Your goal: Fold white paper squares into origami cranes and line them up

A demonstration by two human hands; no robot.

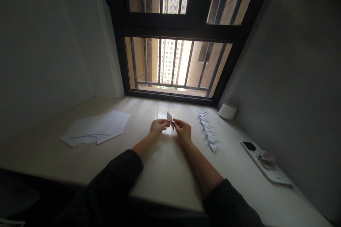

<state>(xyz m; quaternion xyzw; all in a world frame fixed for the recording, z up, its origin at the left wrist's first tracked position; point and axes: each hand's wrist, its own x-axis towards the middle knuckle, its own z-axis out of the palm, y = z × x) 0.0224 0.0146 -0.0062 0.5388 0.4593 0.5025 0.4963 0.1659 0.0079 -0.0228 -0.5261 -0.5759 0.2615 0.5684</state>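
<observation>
Between my two hands is a small folded piece of white paper (169, 116), held just above the sill with a pointed flap upward and a narrow part slanting down. My left hand (158, 126) pinches its left side with thumb and fingertips. On the other side, my right hand (183, 129) is closed on the paper's lower right part. Fingers cover some of the folds. To the right of my right hand, several folded paper cranes (207, 127) lie in a line running toward me.
Loose white paper sheets (96, 126) lie in an overlapping pile at the left of the pale sill (162, 184). A white phone (266, 165) with a round grip rests at the right. Near the right wall stands a white cylindrical object (227, 111). A dark-framed window (176, 32) rises behind.
</observation>
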